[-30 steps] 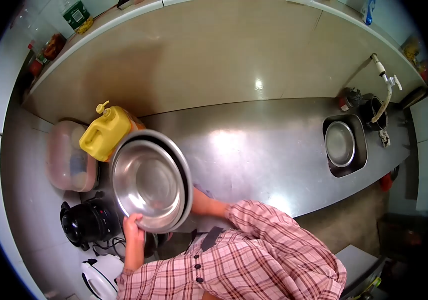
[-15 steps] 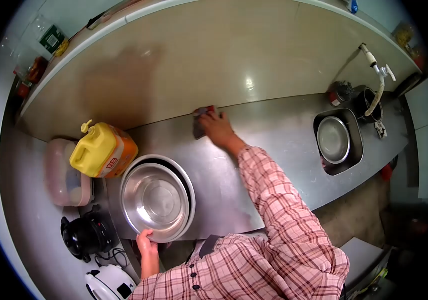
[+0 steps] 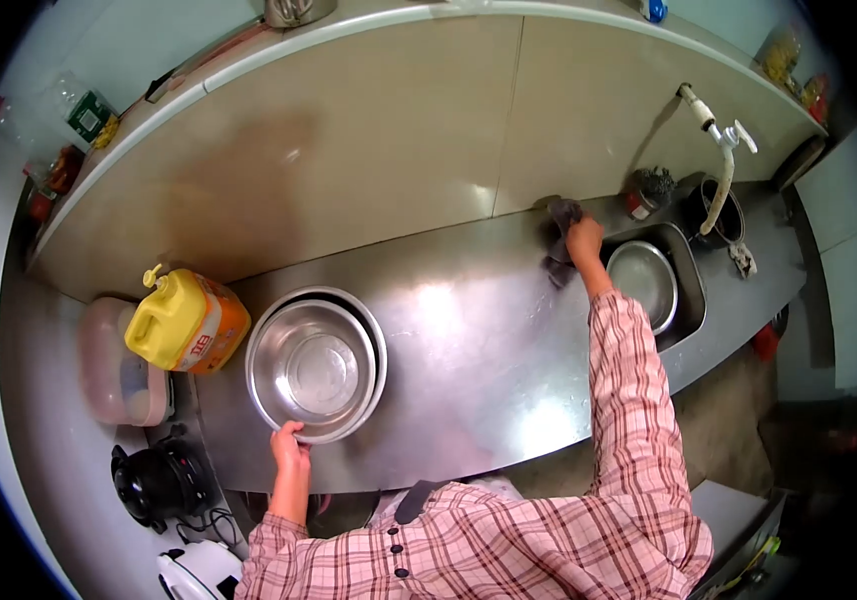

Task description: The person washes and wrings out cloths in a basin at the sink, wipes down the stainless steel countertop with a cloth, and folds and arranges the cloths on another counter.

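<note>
My right hand [image 3: 585, 241] grips a dark grey cloth [image 3: 561, 232] on the steel counter [image 3: 469, 350], just left of the sink [image 3: 690, 300]. Part of the cloth hangs out beyond my fingers toward the wall. At the left, my left hand [image 3: 291, 447] holds the near rim of a steel basin [image 3: 317, 372], thumb over the edge. That basin sits inside a slightly larger one [image 3: 377, 345], and both rest on the counter.
A yellow jug [image 3: 189, 322] with a pump stands left of the basins, beside a pink plastic container [image 3: 119, 365]. A black pot [image 3: 157, 485] is nearer. Another basin [image 3: 642, 285] lies in the sink. A faucet [image 3: 724, 160] and a scrubber tin [image 3: 646, 193] are behind it.
My right hand has moved the cloth rightward along the back of the counter toward the sink. The nested basins, with my left hand on them, sit slightly farther from my body.
</note>
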`<state>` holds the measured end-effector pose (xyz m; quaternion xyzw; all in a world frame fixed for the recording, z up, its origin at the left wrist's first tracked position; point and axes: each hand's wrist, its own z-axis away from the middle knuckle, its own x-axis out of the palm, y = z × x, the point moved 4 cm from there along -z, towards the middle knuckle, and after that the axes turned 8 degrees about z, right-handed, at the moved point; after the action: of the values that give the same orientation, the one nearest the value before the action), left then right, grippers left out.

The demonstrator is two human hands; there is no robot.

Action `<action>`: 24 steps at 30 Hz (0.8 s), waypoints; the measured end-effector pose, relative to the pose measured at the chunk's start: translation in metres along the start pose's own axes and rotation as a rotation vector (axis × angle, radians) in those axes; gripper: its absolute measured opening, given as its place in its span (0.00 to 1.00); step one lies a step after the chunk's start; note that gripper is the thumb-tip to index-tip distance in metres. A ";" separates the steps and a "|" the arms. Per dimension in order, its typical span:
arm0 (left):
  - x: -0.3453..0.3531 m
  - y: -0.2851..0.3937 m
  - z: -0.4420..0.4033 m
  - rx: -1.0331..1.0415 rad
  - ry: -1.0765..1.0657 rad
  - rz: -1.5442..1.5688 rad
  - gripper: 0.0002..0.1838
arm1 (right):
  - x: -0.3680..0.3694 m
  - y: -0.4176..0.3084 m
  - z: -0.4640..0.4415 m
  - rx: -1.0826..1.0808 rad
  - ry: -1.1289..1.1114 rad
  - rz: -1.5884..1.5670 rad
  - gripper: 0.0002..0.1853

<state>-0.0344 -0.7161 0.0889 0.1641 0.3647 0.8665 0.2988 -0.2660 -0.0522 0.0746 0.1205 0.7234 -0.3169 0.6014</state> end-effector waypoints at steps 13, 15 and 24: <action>0.033 -0.030 -0.044 -0.146 -0.075 0.154 0.06 | -0.110 -0.268 0.047 -0.526 0.782 -0.523 0.17; 0.030 -0.029 -0.046 -0.168 -0.090 0.150 0.08 | -0.058 -0.280 0.090 -0.638 0.661 -0.524 0.21; 0.007 -0.031 -0.053 -0.206 -0.178 0.139 0.10 | 0.022 -0.183 0.047 -0.210 0.349 -0.757 0.17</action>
<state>-0.0543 -0.7225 0.0311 0.2337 0.2338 0.8999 0.2843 -0.3358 -0.2264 0.1072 -0.1635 0.8358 -0.4149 0.3203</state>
